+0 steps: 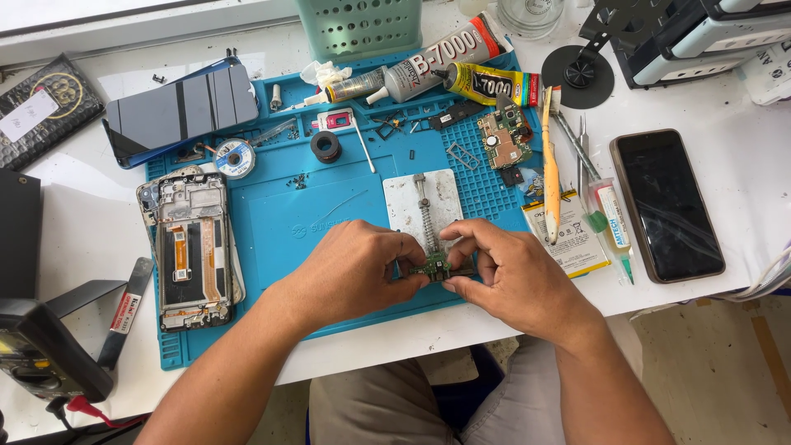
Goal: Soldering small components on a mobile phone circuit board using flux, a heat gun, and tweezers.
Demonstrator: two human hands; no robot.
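Head view, looking down at a white bench w/ a blue work mat [272,222] in the middle. Both hands meet near the mat's near edge, right of centre. Left hand [354,268] is curled, thumb and fingertips pinched on the left end of a small green circuit board [434,267]; right hand [515,276] is curled too, thumb and forefinger pinched on the board's right end. Board sits at the near end of a white metal board-holder plate [408,206] w/ a sprung clamp rail down its middle (can't tell if the board is seated in the clamp or just held against it).

Left side of mat: an opened phone frame [194,247], insides up, and farther back a dark blue phone back cover [181,111]. Far edge of mat: three glue tubes [445,62] and a roll of solder wick [235,156]. Far right of mat: a second circuit board [504,140]. Just right of the hands: a flat battery [577,243] w/ an orange pry tool [549,165] lying across it, tweezers [577,152] beside it. Well right, off the mat: a black phone [666,206], screen up. Near left corner: a multimeter [41,350] w/ a red lead. Far centre: a pale green basket [358,25].
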